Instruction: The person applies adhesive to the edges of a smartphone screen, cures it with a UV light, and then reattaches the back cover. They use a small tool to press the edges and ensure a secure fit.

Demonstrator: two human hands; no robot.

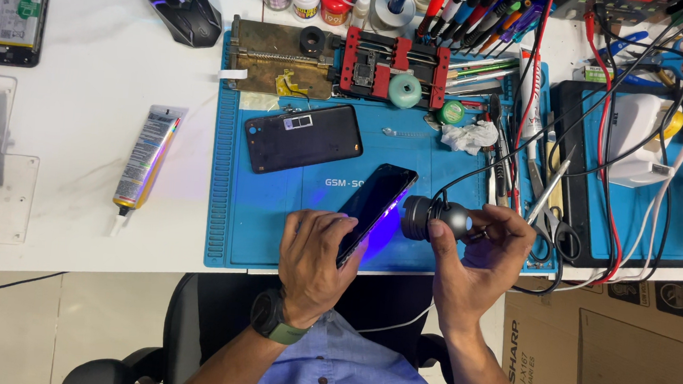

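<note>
A white worktop (96, 116) carries a blue repair mat (274, 227) whose front edge meets the worktop's front edge. Along the mat's back edge sits a metal and red clamping jig (339, 63). Mid-mat lies 1 dark phone back cover (303, 138), face down. Left of the mat, a glue tube (146, 158) lies on the bare worktop; a black mouse (182, 4) rests near the back edge. At the mat's front edge, the left hand (316, 259) is closed around a black smartphone (376, 205), tilted up. The right hand (479, 252) grips a small corded lamp (437, 217), its head just beside the phone's edge, casting violet light.
</note>
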